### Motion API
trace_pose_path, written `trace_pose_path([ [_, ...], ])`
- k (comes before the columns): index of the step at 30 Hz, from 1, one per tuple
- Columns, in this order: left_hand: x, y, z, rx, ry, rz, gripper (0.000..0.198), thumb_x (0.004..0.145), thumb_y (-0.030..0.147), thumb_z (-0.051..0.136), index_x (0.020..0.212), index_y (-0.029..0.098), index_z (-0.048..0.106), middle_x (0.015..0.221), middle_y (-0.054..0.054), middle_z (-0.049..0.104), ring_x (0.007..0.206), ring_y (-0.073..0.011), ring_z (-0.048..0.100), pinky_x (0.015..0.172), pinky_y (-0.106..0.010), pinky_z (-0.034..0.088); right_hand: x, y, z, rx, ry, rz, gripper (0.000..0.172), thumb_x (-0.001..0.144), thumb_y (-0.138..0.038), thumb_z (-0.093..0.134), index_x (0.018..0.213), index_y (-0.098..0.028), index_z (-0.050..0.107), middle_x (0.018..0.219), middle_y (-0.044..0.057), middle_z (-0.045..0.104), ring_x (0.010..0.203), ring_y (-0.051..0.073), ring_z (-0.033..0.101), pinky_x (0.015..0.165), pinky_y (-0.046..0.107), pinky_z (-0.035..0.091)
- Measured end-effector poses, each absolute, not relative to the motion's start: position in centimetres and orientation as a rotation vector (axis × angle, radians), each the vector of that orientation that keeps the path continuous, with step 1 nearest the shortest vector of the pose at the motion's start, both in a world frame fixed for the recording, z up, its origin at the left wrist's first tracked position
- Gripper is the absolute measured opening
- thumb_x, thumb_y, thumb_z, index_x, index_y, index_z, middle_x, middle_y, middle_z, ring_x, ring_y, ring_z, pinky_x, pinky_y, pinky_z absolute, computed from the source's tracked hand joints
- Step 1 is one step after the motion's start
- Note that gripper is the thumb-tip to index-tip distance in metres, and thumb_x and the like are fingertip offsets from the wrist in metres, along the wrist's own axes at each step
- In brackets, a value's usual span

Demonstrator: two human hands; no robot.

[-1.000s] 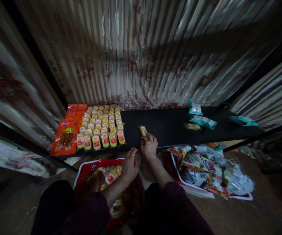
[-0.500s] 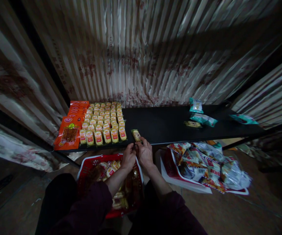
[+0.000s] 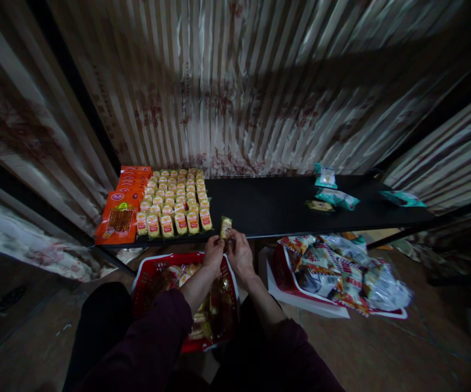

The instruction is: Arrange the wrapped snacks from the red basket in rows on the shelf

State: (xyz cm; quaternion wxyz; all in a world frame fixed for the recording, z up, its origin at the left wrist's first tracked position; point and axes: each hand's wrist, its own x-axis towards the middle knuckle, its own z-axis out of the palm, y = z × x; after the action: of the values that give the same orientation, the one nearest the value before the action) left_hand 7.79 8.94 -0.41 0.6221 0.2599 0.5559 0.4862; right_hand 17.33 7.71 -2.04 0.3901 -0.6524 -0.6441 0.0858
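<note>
Between my two hands, at the front edge of the black shelf (image 3: 255,209), is a small wrapped snack bar (image 3: 226,226) in a greenish-gold wrapper, standing nearly upright. My left hand (image 3: 213,255) pinches its lower left side, over the rim of a basket. My right hand (image 3: 240,255) is closed on its right side, with fingertips hiding part of the wrapper. Just left stand tight rows of small wrapped cakes (image 3: 180,220) with red and white labels. Below my hands, a red basket (image 3: 145,272) holds more wrapped snacks, partly covered by my left forearm.
Orange snack packets (image 3: 116,220) overlap at the shelf's left end. Teal packets (image 3: 337,198) and a small gold packet (image 3: 320,206) lie on the right part. A second red basket (image 3: 284,272) full of bagged snacks stands below right. Pleated curtain (image 3: 235,92) hangs behind.
The snack bar has turned from leaning left to nearly upright. My left hand has moved up and now grips it along with my right. The view has shifted slightly.
</note>
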Motion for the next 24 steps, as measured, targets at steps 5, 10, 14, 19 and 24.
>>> trace_pose_path([
  [5,8.1,9.4,-0.7,0.542,1.323,1.088,0.010,0.078,0.009,0.059,0.085,0.015,0.063,0.077,-0.003,0.067,0.068,-0.0103,0.061,0.070,-0.022,0.048,17.2,8.4,-2.6,-1.731,-1.599,0.215,0.039,0.081,-0.014,0.042,0.114,-0.015,0.063,0.101,0.012,0.057,0.089,0.021,0.060,0.084,0.036,0.052],
  [10,7.8,9.4,-1.8,0.530,1.316,1.120,0.008,0.074,0.010,0.062,0.080,0.015,0.063,0.074,-0.001,0.066,0.068,-0.0105,0.062,0.072,-0.023,0.049,16.6,7.6,-2.8,-1.709,-1.614,0.209,0.038,0.082,-0.015,0.043,0.112,-0.014,0.064,0.103,0.013,0.057,0.093,0.022,0.058,0.085,0.035,0.052],
  [14,7.4,9.0,-2.4,0.564,1.262,1.148,0.014,0.071,0.014,0.065,0.085,0.016,0.065,0.081,-0.003,0.069,0.074,-0.0121,0.064,0.075,-0.026,0.051,16.1,6.5,-2.6,-1.646,-1.586,0.246,0.036,0.080,-0.013,0.043,0.109,-0.017,0.064,0.108,0.012,0.059,0.100,0.021,0.058,0.091,0.036,0.049],
  [19,7.6,8.6,-2.5,0.597,1.227,1.173,0.016,0.070,0.014,0.066,0.086,0.016,0.066,0.084,-0.004,0.070,0.076,-0.0128,0.064,0.077,-0.027,0.051,15.8,5.8,-2.5,-1.671,-1.515,0.272,0.034,0.082,-0.017,0.043,0.110,-0.016,0.063,0.105,0.012,0.060,0.096,0.021,0.059,0.089,0.036,0.049],
  [24,7.6,8.1,-2.4,0.602,1.228,1.220,0.020,0.067,0.003,0.060,0.082,0.015,0.064,0.085,-0.004,0.070,0.077,-0.0123,0.064,0.080,-0.027,0.050,15.6,5.5,-2.7,-1.708,-1.413,0.399,0.038,0.087,-0.031,0.043,0.116,-0.013,0.061,0.109,0.014,0.061,0.101,0.023,0.059,0.093,0.038,0.047],
])
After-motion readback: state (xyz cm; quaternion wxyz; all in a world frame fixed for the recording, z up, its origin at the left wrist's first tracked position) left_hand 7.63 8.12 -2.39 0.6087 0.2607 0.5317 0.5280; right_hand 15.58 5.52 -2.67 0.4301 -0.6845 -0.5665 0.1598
